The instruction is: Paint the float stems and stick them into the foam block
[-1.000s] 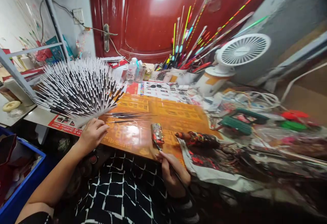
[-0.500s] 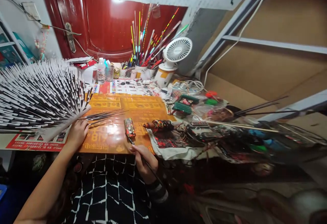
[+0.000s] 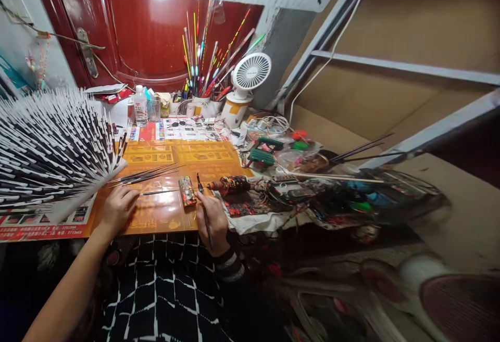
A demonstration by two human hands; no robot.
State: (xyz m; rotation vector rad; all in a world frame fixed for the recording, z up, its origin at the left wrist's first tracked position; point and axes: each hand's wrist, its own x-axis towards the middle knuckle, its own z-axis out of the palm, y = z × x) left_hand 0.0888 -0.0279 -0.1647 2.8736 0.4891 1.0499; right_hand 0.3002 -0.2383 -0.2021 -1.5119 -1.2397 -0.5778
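My left hand is closed on the end of a thin dark rod, which points right across the orange mat. My right hand is closed around a dark brush-like tool, its tip upward. A paint-crusted block stands between my hands, near the rod. Just beyond my right hand, a paint-spattered motor tool points its orange-brown nose left. Several dark rods lie beyond my left hand. At the left, a large rack bristles with white-tipped dark sticks.
A white fan, a pot of coloured sticks and a clear bottle stand at the back. Green-framed items, cables and a stained cloth crowd the right side. A metal frame leans behind.
The view has turned right. A single rod now extends from my left hand toward the motor tool. My right hand has moved up beside the tool's nose, and the brush-like tool now points upward.
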